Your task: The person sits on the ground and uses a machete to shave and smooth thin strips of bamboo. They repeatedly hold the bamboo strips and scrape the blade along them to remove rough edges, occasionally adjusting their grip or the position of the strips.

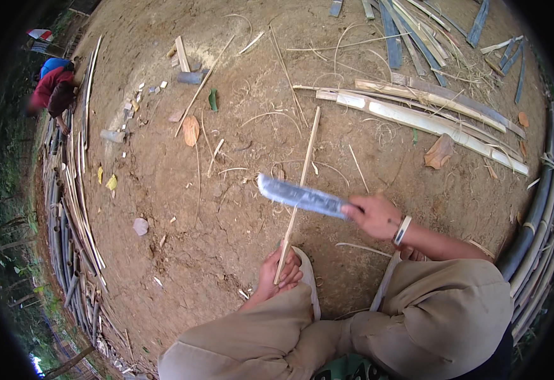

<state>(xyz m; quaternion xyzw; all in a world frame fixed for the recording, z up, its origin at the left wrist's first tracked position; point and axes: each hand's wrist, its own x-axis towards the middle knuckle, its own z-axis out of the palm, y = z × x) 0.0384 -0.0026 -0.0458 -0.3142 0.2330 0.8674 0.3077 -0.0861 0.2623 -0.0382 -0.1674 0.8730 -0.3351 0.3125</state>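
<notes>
My left hand [278, 273] is closed around the lower end of a thin bamboo strip [307, 158], by my left knee. The strip slants up and away over the dirt in front of me. In my right hand [375, 216] is the handle of a machete [305, 197], its broad grey blade pointing left. The blade crosses the strip in this view, a little beyond my left hand; whether it touches the strip I cannot tell. Slight blur lies on the blade. A pale band circles my right wrist.
Split bamboo slats [429, 126] lie ahead on the right, with more dark and pale strips [410, 38] behind them. Bamboo poles [533, 209] line the right edge. At far left, a person in red [58, 92] bends over a long bamboo pile [68, 209]. Dry leaves [191, 130] and shavings dot the dirt.
</notes>
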